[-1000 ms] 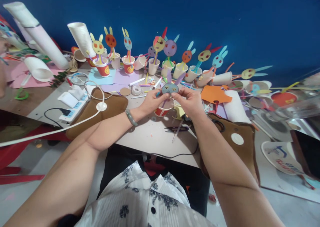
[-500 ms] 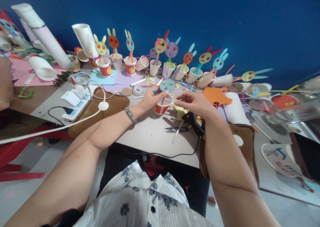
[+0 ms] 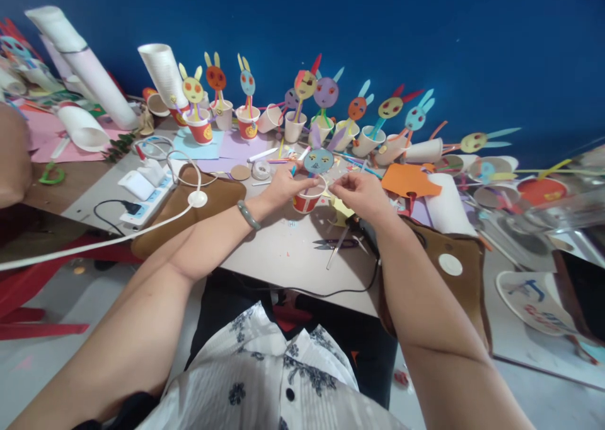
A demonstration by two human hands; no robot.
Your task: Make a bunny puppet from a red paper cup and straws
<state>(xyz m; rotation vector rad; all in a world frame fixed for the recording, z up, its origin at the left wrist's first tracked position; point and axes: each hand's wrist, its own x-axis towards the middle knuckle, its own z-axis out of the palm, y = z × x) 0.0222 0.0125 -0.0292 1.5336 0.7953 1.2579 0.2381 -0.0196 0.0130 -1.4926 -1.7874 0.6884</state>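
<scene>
The paper rabbit, with a round blue face and two purple ears, stands upright at a red paper cup, near the middle of the table. The left hand comes in from seven o'clock with a narrow grip, its thumb just under the face by the rim of the cup, holding the rabbit there; a bracelet circles that wrist. The right hand reaches in from four o'clock, its thumb and first finger drawn narrow beside the cup; whether a small piece sits between them cannot be told.

Taking the cup as the centre of the dial, small scissors lie at five o'clock under a thin pale stick, with a black glue gun at four, partly hidden by the right arm. An orange sheet lies at three o'clock, a white roll beyond it. A tape roll sits near ten o'clock. At nine come a brown cushion and, farther off, a power strip. Along the blue wall, more rabbits lean from cups, from a yellow one at ten o'clock, past a purple one at twelve, to a pale blue one at two.
</scene>
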